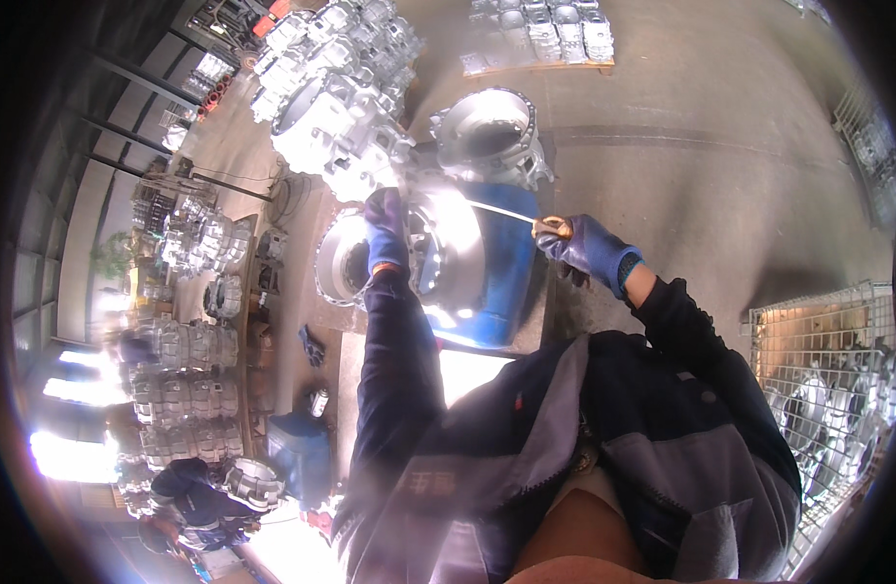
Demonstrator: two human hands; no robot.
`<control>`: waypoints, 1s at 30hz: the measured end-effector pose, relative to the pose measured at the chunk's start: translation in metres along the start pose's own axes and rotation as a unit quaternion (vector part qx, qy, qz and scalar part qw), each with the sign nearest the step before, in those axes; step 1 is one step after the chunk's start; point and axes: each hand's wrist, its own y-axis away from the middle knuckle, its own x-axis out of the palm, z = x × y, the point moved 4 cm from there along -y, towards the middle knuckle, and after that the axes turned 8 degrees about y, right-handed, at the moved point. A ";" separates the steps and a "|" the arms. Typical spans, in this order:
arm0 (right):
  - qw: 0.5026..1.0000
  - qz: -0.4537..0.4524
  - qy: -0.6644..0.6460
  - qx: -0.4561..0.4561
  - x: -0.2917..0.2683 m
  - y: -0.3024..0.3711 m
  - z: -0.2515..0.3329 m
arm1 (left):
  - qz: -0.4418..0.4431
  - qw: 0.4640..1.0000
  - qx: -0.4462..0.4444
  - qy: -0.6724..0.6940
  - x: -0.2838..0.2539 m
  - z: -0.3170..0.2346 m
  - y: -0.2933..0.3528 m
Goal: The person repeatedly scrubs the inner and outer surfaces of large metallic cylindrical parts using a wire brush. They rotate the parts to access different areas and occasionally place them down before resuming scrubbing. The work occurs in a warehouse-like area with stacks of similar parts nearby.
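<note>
My left hand (386, 232), in a blue glove, rests on the rim of a large round silver metal casting (450, 255). That casting lies on a blue drum-like stand (501, 282). My right hand (589, 249), also gloved in blue, grips the wooden handle of a thin metal file (506, 213). The file's blade reaches left across the top of the casting. A second round casting (343, 261) lies just left of my left hand, and a third (489, 134) stands behind the stand.
Several stacked silver castings (336, 92) fill the upper left, with more on a pallet (540, 39) at the top. A wire cage (837, 380) holding castings stands at the right. Another person (200, 501) crouches at the lower left beside rows of castings (185, 399). Bare concrete floor (720, 165) spreads right.
</note>
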 end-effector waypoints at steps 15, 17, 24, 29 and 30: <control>0.999 -0.006 -0.031 -0.020 0.011 -0.057 -0.027 | 0.022 0.995 -0.096 0.019 0.013 0.006 -0.001; 0.989 -0.013 -0.072 -0.132 0.014 -0.058 -0.009 | 0.024 0.998 -0.064 -0.016 0.008 0.007 -0.004; 0.996 0.001 -0.012 0.092 -0.006 -0.049 -0.014 | 0.013 0.993 -0.025 -0.118 0.003 0.027 -0.028; 0.997 0.031 0.034 0.070 0.004 -0.053 0.010 | 0.018 0.997 -0.039 -0.064 0.004 0.023 -0.021; 0.996 0.021 0.072 0.037 0.004 -0.056 0.013 | 0.025 0.998 -0.027 -0.051 0.004 0.020 -0.020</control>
